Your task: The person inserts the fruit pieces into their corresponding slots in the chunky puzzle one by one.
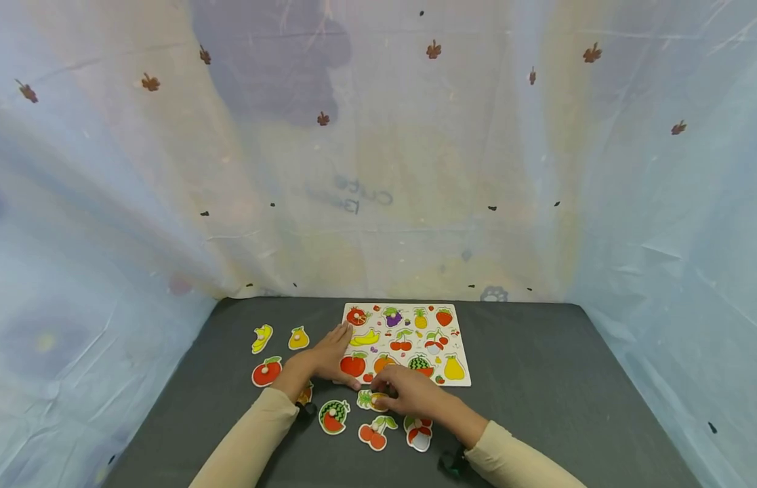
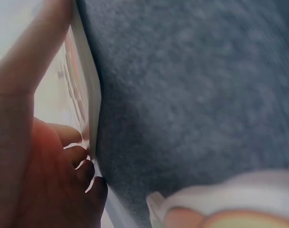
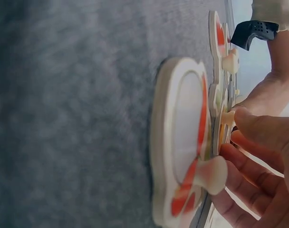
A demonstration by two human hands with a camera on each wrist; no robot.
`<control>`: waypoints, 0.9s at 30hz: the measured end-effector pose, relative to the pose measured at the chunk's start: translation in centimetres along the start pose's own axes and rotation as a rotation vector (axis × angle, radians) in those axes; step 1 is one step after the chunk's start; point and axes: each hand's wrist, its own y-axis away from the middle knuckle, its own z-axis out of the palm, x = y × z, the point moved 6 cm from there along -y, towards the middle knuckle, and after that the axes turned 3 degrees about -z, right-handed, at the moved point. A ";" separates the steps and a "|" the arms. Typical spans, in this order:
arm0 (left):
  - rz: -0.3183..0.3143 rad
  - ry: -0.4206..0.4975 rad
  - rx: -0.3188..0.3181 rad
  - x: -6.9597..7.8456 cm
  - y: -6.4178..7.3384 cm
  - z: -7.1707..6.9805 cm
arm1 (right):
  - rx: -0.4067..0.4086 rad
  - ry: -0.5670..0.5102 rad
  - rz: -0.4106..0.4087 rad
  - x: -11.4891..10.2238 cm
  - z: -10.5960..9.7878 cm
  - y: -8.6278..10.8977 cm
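My left hand [image 1: 331, 352] rests along the left edge of a white fruit puzzle board [image 1: 462, 339], fingers extended; the left wrist view shows the palm beside the board's edge. My right hand [image 1: 408, 392] is at the board's near edge, where its thumb and finger pinch the knob of a pineapple piece [image 1: 363, 398]. That piece lies on the dark cloth, partly hidden by the fingers. Right of it in the right wrist view's foreground is a red-and-white piece [image 3: 187, 123] with a wooden knob. A cherry piece [image 1: 375, 434] and a watermelon piece [image 1: 334, 416] lie nearer the person.
Left of the board lie a banana piece [image 1: 262, 338], a pear piece [image 1: 299, 338] and a red round fruit piece [image 1: 267, 371]. An orange piece [image 1: 305, 393] is partly under the left wrist. Printed curtains [image 1: 378, 257] surround the dark table [image 1: 537, 393].
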 end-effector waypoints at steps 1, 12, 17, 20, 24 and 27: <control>-0.002 0.000 -0.001 -0.4 -0.2 0.2 | -0.004 0.002 0.000 -0.1 0.0 -0.1; 0.000 0.038 0.031 -2.5 -1.5 1.8 | -0.025 0.051 -0.025 -0.5 0.3 -0.4; -0.011 0.045 0.029 -2.3 -1.3 1.5 | -0.029 0.047 -0.039 -0.6 0.2 -0.4; -0.024 0.035 0.016 -1.8 -0.9 1.1 | -0.030 0.047 -0.042 -0.7 0.2 -0.5; -0.011 0.033 0.010 -0.6 0.0 0.4 | -0.036 0.054 -0.048 -0.6 0.2 -0.5; 0.006 0.036 0.014 0.0 0.4 0.0 | -0.039 0.049 -0.060 -0.6 0.2 -0.6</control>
